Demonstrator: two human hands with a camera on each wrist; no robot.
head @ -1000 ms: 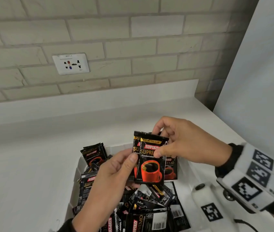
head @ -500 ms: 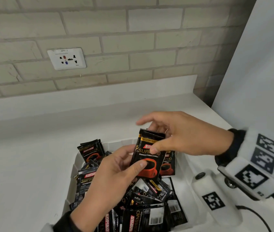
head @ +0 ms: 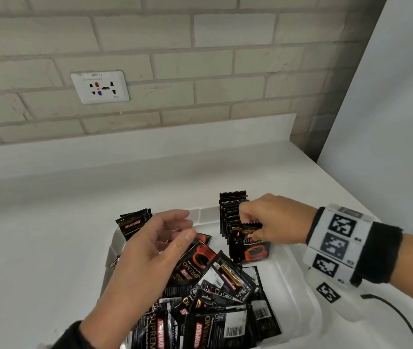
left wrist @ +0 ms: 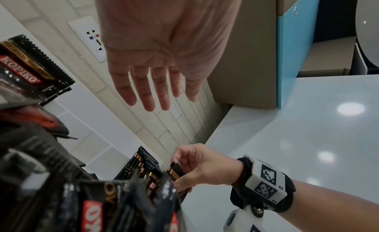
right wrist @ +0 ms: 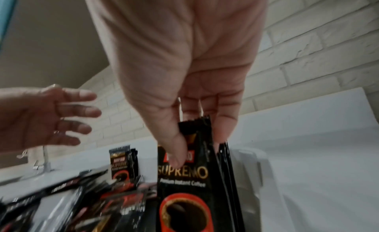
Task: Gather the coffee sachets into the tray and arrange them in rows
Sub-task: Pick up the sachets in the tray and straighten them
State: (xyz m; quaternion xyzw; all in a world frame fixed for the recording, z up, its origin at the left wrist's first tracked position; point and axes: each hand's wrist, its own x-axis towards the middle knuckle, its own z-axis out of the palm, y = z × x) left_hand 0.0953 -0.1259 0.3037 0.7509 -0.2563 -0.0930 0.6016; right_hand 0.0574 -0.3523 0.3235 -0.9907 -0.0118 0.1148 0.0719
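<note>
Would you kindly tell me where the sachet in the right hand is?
In the head view, the sachet stands upright fronting the row at the tray's far right, pinched by the right hand.

A pale brick wall (head: 200,59) fills twelve o'clock, a white socket plate (head: 100,86) at eleven; a white counter (head: 36,235) spreads below, a grey-white panel (head: 389,122) at two

- two hands: left hand (head: 155,250) and right hand (head: 273,220)
- one white tray (head: 292,280)
- one wall socket (head: 100,86)
- coffee sachets (head: 215,285): way too many overlapping to count, dozens maybe
</note>
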